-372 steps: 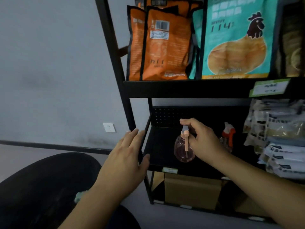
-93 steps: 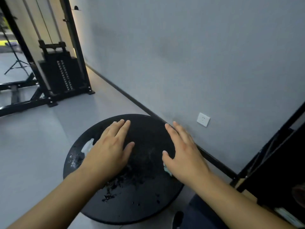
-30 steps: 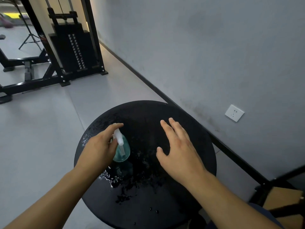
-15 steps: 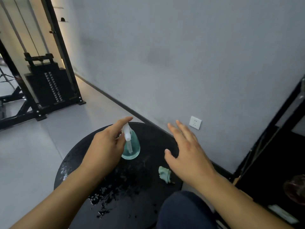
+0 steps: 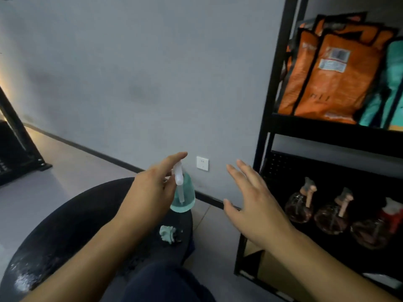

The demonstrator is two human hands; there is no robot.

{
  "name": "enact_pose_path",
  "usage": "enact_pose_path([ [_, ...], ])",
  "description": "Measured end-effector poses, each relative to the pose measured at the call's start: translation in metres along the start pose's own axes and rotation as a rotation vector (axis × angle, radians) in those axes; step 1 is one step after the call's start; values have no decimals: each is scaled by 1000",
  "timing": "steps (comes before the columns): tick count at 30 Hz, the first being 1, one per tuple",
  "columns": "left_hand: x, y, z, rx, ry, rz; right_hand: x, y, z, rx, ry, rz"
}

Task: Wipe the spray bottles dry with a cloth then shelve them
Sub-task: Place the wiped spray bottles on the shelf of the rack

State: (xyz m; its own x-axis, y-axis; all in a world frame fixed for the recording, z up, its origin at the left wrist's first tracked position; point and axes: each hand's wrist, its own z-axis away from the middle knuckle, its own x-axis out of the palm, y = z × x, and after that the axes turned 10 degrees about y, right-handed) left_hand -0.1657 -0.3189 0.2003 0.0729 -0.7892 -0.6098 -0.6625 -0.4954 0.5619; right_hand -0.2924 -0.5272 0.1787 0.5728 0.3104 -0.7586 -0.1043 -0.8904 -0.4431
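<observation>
Cloth: a crumpled pale-green cloth (image 5: 167, 233) lies on the wet black table (image 5: 65, 227), near its right edge.
Left hand: the left hand (image 5: 152, 192) pinches the bottle (image 5: 184, 195) by its white sprayer, lifted above the table's far edge.
Bottle: upright, long axis vertical, nozzle toward the wall; clear teal, round-bellied, no readable label.
Right hand: the right hand (image 5: 253, 203) hovers empty, fingers spread, beside the shelf (image 5: 327, 136).
Shelf: three pinkish bottles (image 5: 298, 203) stand in a row; orange bags (image 5: 333, 77) above, print blurred.

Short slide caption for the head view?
Left hand holds teal spray bottle above cloth; right hand open beside shelf.
</observation>
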Motion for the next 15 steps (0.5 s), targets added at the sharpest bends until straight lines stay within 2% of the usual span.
enact_pose_path([
  [15,152,106,-5,158,-215,173,-76,134,45,274,128,146],
])
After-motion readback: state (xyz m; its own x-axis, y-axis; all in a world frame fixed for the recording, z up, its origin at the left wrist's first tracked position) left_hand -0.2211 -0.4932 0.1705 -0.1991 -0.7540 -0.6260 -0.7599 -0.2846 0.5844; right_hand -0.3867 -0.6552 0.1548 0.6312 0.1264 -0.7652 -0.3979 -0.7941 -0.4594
